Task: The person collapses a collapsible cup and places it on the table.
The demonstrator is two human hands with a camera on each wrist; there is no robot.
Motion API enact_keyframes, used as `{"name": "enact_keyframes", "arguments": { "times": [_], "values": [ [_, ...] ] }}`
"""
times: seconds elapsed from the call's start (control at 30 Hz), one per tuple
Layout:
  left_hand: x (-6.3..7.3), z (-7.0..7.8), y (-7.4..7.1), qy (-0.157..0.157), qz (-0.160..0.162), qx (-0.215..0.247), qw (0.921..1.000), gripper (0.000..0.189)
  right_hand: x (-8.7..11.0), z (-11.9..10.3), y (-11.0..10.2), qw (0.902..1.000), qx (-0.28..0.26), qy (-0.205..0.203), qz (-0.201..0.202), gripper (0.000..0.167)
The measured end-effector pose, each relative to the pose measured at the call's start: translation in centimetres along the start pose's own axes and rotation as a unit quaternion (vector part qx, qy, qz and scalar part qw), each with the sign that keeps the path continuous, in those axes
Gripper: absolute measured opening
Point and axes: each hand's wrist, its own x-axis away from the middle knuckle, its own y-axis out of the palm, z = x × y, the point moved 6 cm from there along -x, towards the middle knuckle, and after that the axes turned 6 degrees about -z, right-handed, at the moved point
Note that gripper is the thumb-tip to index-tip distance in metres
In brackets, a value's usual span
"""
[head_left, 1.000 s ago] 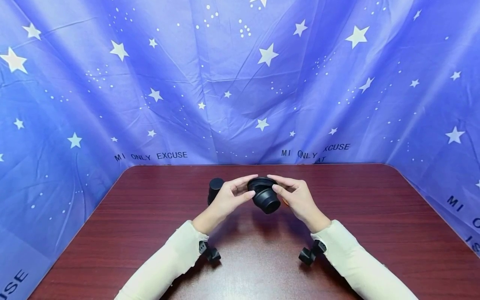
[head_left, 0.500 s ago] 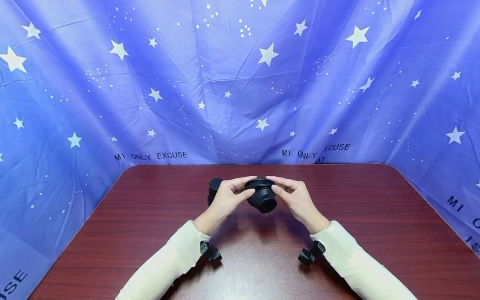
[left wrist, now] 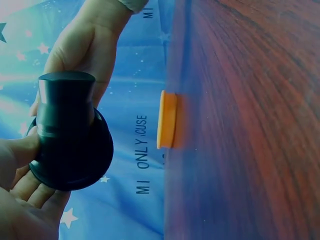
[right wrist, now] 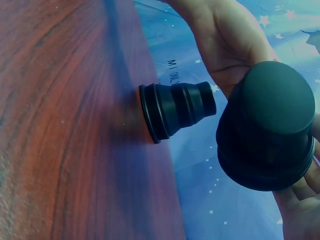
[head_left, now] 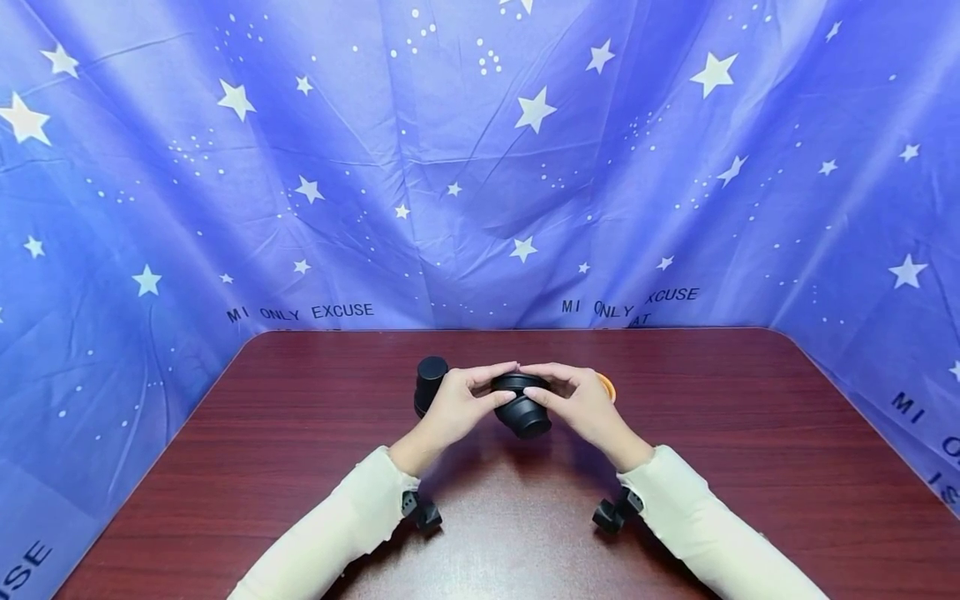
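A black stepped cup (head_left: pixel 528 418), wide at the rim and narrow at its closed end, is held between both hands above the table. Its narrow end tips toward me in the head view. My left hand (head_left: pixel 452 402) pinches the wide rim from the left, thumb on the near side and fingers behind. From the right, my right hand (head_left: pixel 591 407) grips the same rim likewise, and the fingertips of both hands meet at the far side. In the right wrist view the flat closed end of the cup (right wrist: pixel 279 97) faces the camera. The cup's inside is hidden.
A second black stepped cup (head_left: pixel 431 380) stands wide end down behind my left hand; its tiers show in the right wrist view. A low orange round piece (left wrist: pixel 169 120) lies on the table (head_left: pixel 225 467), partly behind my right hand. A starry blue curtain (head_left: pixel 465 167) hangs behind.
Both hands and the held cup have come slightly lower and nearer. The thumbs and fingertips have drawn closer together on the rim, and more of the orange piece shows beside my right hand.
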Motion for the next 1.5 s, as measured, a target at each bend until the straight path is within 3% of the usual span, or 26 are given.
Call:
{"name": "enact_keyframes", "arguments": {
  "times": [0.27, 0.5, 0.67, 0.8, 0.9, 1.27, 1.5],
  "values": [
    [0.0, 0.4, -0.1, -0.003, -0.002, 0.000, 1.0000, 0.039, 0.1, 0.5, 0.2, 0.9999, 0.008, 0.007, 0.002, 0.028],
    [-0.6, -2.2, -0.6, 0.017, 0.013, 0.059, 0.9981, 0.042, 0.1, 0.3, -0.5, 0.9987, 0.004, -0.021, 0.045, 0.027],
    [-0.6, -2.7, -0.6, 0.025, 0.005, 0.083, 0.9963, 0.042, 0.1, 0.2, -1.1, 0.9939, -0.066, -0.036, 0.081, 0.024],
    [-0.5, -2.5, -0.3, 0.034, -0.008, 0.088, 0.9955, 0.044, 0.1, 0.4, -1.1, 0.9850, -0.146, -0.040, 0.082, 0.022],
    [-0.5, -2.2, -0.3, 0.049, -0.001, 0.094, 0.9943, 0.043, 0.1, 0.5, -1.0, 0.9812, -0.172, -0.044, 0.076, 0.026],
    [-0.5, -2.0, -0.4, 0.078, 0.031, 0.086, 0.9928, 0.034, 0.1, 0.6, -0.8, 0.9805, -0.173, -0.056, 0.074, 0.025],
    [-0.6, -2.4, -0.5, 0.061, 0.039, 0.070, 0.9949, 0.032, 0.1, 0.3, -1.2, 0.9889, -0.119, -0.054, 0.070, 0.028]
  ]
}}
